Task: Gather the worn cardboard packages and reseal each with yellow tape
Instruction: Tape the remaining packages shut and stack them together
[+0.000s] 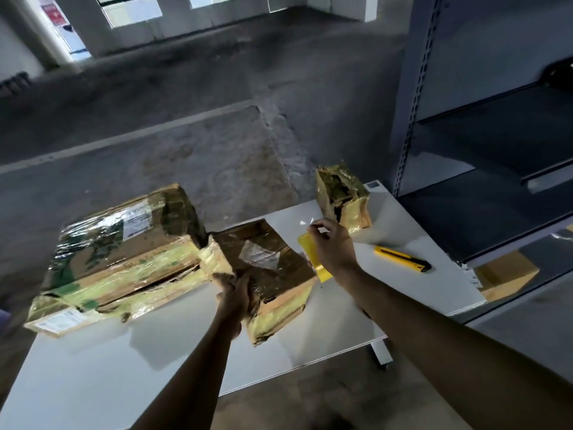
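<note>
Three worn cardboard packages wrapped in yellow tape lie on a white table [387, 293]. The large package [121, 259] is at the left, a medium package [263, 274] in the middle, and a small torn package [342, 198] at the far right. My left hand [235, 294] grips the near left corner of the medium package. Just right of that package, my right hand [333, 246] pinches the end of a strip of yellow tape [307, 243]; the strip's lower part [324, 274] shows below my wrist. The tape roll is hidden.
A yellow utility knife [403, 259] lies on the table to the right of my right hand. A grey metal shelving unit [465, 119] stands at the right, with a cardboard box [505, 274] low beside the table. Concrete floor lies beyond the table's far edge.
</note>
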### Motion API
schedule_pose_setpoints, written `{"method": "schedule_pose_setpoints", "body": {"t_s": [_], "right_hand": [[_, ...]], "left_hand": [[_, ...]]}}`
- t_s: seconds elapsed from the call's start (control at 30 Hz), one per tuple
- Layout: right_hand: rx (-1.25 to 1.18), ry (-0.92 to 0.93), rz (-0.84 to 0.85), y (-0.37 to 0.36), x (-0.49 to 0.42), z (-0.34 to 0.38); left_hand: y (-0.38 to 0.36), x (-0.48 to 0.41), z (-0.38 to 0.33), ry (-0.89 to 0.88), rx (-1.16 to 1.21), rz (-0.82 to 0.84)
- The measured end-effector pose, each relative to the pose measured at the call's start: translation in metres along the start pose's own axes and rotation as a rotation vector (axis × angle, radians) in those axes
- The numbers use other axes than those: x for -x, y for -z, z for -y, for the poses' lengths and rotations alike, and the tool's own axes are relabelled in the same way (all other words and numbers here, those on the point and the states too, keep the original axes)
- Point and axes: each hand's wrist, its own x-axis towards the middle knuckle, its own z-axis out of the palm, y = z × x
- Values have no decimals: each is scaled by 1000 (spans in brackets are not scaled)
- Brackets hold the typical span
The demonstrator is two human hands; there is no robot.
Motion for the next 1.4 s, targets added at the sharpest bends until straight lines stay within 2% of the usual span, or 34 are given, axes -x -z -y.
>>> {"method": "schedule_pose_setpoints", "body": {"t_s": [0.07,0.2,0.27,0.3,0.4,0.47,0.53,0.57,0.63,0.73,0.8,0.9,0.97,1.03,1.17,1.27,1.4], "right_hand": [[13,21,35,-2,3,-3],[0,-61,82,-13,9,-11],[8,-73,102,-21,13,-11],[17,-72,108,-24,15,-10],[56,-56,127,-34,21,-2],[82,-53,156,-38,24,5],[97,-59,187,-44,27,11],[100,-57,200,-46,29,13],[108,-57,214,-51,32,21],[132,-43,240,-56,37,30],[173,-31,253,-58,43,33],[220,-6,277,-59,52,38],[249,-47,313,-55,56,41],[247,-165,311,-48,56,42],[225,-170,437,-34,71,47],[117,-161,401,-29,81,49],[461,-114,332,-23,91,34]], "left_hand": [[-6,42,-10,18,22,11],[-3,57,0,30,46,63],[3,66,-1,0,-7,84],[8,71,-1,-30,-111,95],[22,62,-2,2,-282,16],[31,54,-16,-122,-380,-28],[37,35,-26,-319,-330,2],[36,41,-38,-472,-301,40],[33,75,-71,-646,-377,107],[29,83,-89,-832,-497,66],[28,81,-92,-929,-508,-17],[32,76,-94,-1023,-492,-56],[35,73,-94,-1003,-449,-59],[37,68,-94,-930,-354,-52],[40,58,-85,-698,-220,-45],[38,51,-72,-582,-201,-64],[44,40,-49,-579,-242,-118]]}}
